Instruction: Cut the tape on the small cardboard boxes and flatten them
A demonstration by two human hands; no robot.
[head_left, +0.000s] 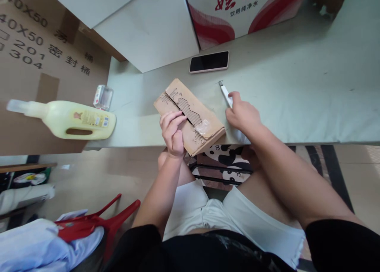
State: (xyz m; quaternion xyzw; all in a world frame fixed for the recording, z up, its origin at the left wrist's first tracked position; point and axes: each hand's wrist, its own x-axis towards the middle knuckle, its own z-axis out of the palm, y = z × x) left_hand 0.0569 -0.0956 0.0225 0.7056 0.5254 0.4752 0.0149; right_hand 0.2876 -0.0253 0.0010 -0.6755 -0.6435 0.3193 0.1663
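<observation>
**Torn Cardboard Box (204, 110) Held at Table Edge; Slim White Tool (226, 95) Gripped Beside It**

The cardboard box is set slantwise at the near edge of the cloth-covered table (291, 90), and its nearest corner is carried out past that edge. Its top is ripped along a ragged seam, where the corrugated layer is exposed, and a shiny patch of clear tape is seen near one end.

The box is grasped by the left hand (173, 134), whose bent fingers are laid over the top with their tips at the torn seam. The slim white tool is clasped in the curled fingers of the right hand (244, 112), just beside the box; its grey tip is pointed away from the body, and much of its length is covered by the hand.

Beyond the box, a phone (209, 61) is laid flat, its screen dark. Behind it are placed a white box (151, 34) and a red-and-white carton (216, 27). At the left, a pale yellow bottle (59, 116) and a small clear container (104, 97) are seen before a large printed carton (23, 82).
</observation>
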